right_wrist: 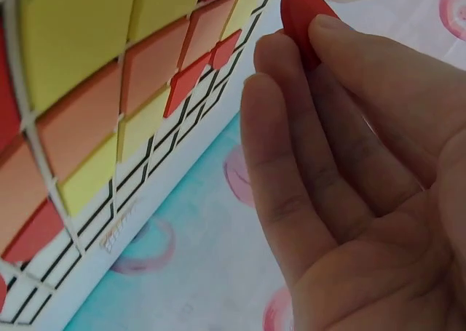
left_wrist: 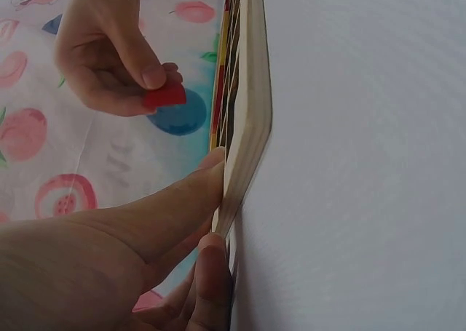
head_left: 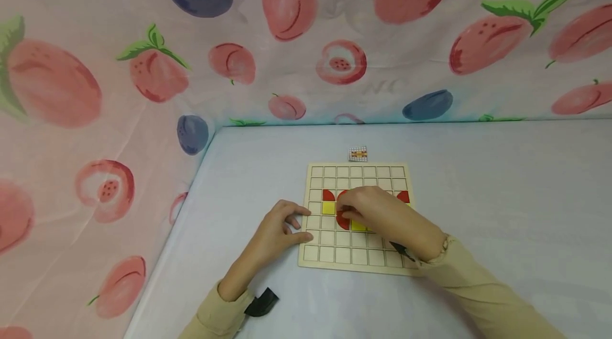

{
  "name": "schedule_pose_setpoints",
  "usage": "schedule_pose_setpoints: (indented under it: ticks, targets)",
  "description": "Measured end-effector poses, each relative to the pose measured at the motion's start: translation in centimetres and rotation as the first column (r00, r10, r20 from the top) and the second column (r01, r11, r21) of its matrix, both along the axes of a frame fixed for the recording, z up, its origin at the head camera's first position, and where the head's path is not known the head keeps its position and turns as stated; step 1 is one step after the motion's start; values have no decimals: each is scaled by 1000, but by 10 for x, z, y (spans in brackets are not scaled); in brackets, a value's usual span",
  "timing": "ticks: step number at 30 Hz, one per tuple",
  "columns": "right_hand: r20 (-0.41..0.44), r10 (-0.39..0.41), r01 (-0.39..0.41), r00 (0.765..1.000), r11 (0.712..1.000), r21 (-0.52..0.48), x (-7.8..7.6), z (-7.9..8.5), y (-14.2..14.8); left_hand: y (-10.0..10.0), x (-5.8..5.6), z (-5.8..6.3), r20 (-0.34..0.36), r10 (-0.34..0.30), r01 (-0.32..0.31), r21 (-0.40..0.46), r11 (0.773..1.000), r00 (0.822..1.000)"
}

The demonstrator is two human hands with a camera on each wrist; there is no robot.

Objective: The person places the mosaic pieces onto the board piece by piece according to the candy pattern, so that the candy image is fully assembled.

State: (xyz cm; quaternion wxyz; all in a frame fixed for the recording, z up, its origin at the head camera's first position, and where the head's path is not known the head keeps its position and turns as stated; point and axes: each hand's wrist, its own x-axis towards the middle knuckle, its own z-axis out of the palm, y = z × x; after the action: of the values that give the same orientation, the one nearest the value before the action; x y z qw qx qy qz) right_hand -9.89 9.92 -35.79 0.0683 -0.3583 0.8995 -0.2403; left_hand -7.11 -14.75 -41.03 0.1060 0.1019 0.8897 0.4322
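Note:
A square wooden grid board (head_left: pixel 326 255) lies on the table, with flat coloured tiles in its middle rows. My right hand (head_left: pixel 377 211) is over those rows and hides part of them. Between its thumb and index finger it pinches a red tile (right_wrist: pixel 302 18) with a curved edge, held off the board in the right wrist view. My left hand (head_left: pixel 273 228) rests at the board's left side, thumb and fingertips touching the rim. Seen on the board are a yellow square tile (head_left: pixel 328 208), a red quarter-round tile (head_left: pixel 328 195) and orange tiles (right_wrist: pixel 76 113).
Behind the board lies a small printed card (head_left: pixel 357 154) with a gridded pattern. A white cloth covers the table (head_left: pixel 502 195). Fruit-printed fabric (head_left: pixel 287 84) hangs along the back and left. Dark straps (head_left: pixel 261 303) show at the sleeve cuffs.

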Motion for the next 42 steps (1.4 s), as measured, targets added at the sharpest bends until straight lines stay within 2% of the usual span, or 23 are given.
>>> schedule_pose_setpoints:
  ticks: [20,30,42]
  targets:
    - [79,12,-16,997,998,53,-6,-14,-27,-2,0,-1,-2,-9,9,3,1000,1000]
    - [25,2,-2,1000,1000,26,-3,-16,-31,-1,0,0,-7,-13,13,10,1000,1000]
    - [-16,-11,12,1000,996,86,-3,-19,-34,-2,1,0,-9,-14,14,12,1000,1000]
